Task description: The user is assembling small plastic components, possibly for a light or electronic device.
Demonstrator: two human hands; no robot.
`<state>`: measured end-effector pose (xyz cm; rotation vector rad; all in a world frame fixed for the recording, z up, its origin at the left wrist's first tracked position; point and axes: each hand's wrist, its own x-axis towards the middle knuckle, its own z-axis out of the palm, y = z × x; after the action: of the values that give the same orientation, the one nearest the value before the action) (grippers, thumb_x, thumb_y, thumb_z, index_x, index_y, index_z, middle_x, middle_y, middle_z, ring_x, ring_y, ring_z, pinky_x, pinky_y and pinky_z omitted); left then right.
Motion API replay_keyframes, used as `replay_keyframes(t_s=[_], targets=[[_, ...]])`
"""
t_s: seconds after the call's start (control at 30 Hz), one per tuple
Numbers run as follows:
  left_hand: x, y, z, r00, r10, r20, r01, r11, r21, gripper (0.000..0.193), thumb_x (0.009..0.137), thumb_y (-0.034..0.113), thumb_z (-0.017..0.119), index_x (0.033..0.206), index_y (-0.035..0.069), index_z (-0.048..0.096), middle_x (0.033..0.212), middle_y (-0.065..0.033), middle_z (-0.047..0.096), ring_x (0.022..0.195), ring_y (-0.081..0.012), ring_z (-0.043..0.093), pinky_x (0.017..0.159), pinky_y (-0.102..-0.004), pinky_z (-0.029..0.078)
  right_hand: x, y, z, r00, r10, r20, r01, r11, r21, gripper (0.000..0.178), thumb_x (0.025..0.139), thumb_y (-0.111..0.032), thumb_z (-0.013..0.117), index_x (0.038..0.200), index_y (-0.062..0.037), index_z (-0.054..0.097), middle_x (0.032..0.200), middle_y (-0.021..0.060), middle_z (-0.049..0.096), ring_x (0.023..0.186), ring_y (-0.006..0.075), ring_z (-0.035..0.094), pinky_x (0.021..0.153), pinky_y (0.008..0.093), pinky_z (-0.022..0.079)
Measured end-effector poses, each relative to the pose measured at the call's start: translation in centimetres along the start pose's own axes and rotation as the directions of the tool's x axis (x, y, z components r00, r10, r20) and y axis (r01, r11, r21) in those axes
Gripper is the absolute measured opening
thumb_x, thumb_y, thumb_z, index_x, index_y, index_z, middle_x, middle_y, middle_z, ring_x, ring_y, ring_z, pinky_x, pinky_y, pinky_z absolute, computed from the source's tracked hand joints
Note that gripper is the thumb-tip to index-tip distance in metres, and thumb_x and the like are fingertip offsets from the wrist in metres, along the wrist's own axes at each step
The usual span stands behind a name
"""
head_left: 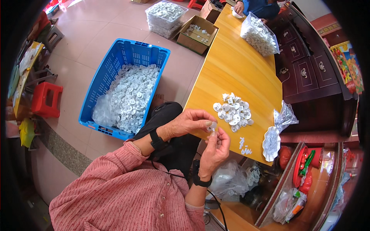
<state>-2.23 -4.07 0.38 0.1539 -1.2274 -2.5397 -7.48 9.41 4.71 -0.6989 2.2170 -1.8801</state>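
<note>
Both my hands meet at the near left edge of the wooden table (219,73). Between the thumb and fingers of my left hand (190,122) is a small round white plastic piece (211,126). My right hand (216,152) pinches at the same spot, at the lower edge of the piece; a small white bit shows at its fingertips, too small to name. Just beyond the hands lies a pile of similar round white pieces (233,111). Closer to me on the table are several tiny white bits (244,146), beside a white scalloped dish (271,143) holding many small pale parts.
A blue crate (86,104) full of white pieces and a clear bag stands left on the floor. Clear tubs (165,11) and a cardboard box (196,34) sit beyond it. Across the table, a person (259,7) works near another full clear tub (260,36). Dark drawers (304,73) border the right.
</note>
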Motion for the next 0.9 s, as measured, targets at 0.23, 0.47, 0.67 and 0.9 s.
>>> replay_keyframes(t_s=[0.23, 0.47, 0.67, 0.9], targets=[[0.0, 0.2, 0.2, 1.0, 0.009, 0.014, -0.009, 1.0, 0.01, 0.024, 0.097, 0.014, 0.063, 0.116, 0.0, 0.066, 0.109, -0.0052, 0.069, 0.101, -0.0121, 0.063, 0.094, -0.0281, 0.05, 0.2, 0.2, 0.2, 1.0, 0.019, -0.013, -0.019, 1.0, 0.007, 0.021, 0.095, -0.002, 0.061, 0.114, 0.0071, 0.058, 0.096, 0.0084, 0.063, 0.08, 0.0113, 0.06, 0.069, 0.0239, 0.051], [0.0, 0.1, 0.1, 1.0, 0.003, 0.004, -0.004, 0.999, 0.034, 0.024, 0.096, 0.013, 0.064, 0.116, -0.001, 0.066, 0.109, -0.0051, 0.068, 0.102, -0.0119, 0.063, 0.094, -0.0281, 0.05, 0.4, 0.9, 0.2, 0.999, -0.023, -0.031, 0.022, 0.999, -0.034, 0.024, 0.094, -0.007, 0.063, 0.114, 0.0044, 0.059, 0.092, 0.0049, 0.062, 0.077, 0.0088, 0.057, 0.065, 0.0222, 0.049], [-0.1, 0.3, 0.2, 1.0, -0.008, 0.014, 0.007, 0.999, 0.032, 0.023, 0.095, 0.012, 0.065, 0.115, 0.0, 0.066, 0.109, -0.0048, 0.068, 0.102, -0.0118, 0.063, 0.095, -0.0283, 0.05, 0.4, 0.6, 0.3, 0.999, -0.017, -0.048, 0.014, 0.998, -0.062, 0.02, 0.093, 0.0, 0.063, 0.111, 0.0071, 0.059, 0.091, 0.009, 0.065, 0.078, 0.012, 0.063, 0.071, 0.0256, 0.053], [-0.1, 0.3, 0.3, 1.0, 0.001, 0.022, -0.002, 0.998, 0.055, 0.023, 0.094, 0.012, 0.067, 0.114, 0.001, 0.066, 0.11, -0.0041, 0.068, 0.103, -0.0116, 0.063, 0.095, -0.0281, 0.05, 0.5, 0.4, 0.2, 0.997, -0.058, -0.044, 0.053, 0.992, -0.111, 0.02, 0.091, 0.0, 0.063, 0.11, 0.007, 0.06, 0.089, 0.0091, 0.066, 0.076, 0.0124, 0.063, 0.069, 0.0259, 0.054]])
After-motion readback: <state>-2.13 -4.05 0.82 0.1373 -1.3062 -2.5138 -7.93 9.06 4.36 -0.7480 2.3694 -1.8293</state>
